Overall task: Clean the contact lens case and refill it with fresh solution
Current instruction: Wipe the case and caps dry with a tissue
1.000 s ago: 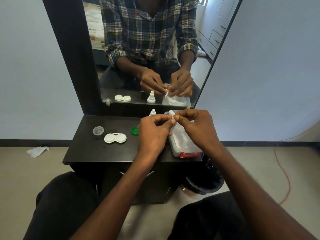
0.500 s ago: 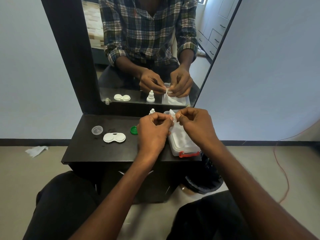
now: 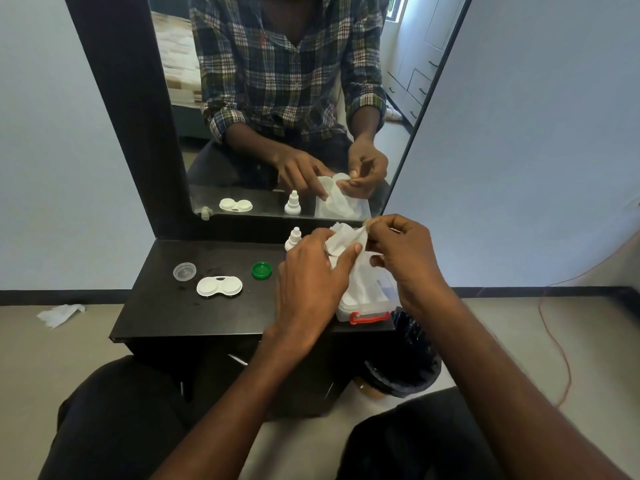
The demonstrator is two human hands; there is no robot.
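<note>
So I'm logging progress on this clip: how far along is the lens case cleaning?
Early to midway. Done: the green cap is off and lies beside the white lens case on the table. In hand: the left hand and right hand hold a white tissue over the clear box. Left: wiping the case, then refilling from the dropper bottle.

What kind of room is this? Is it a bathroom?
More likely a bedroom with a dressing table. A tall mirror stands on a small dark table, and its reflection shows what looks like a bed and a wardrobe with drawers. No sink shows.
</note>
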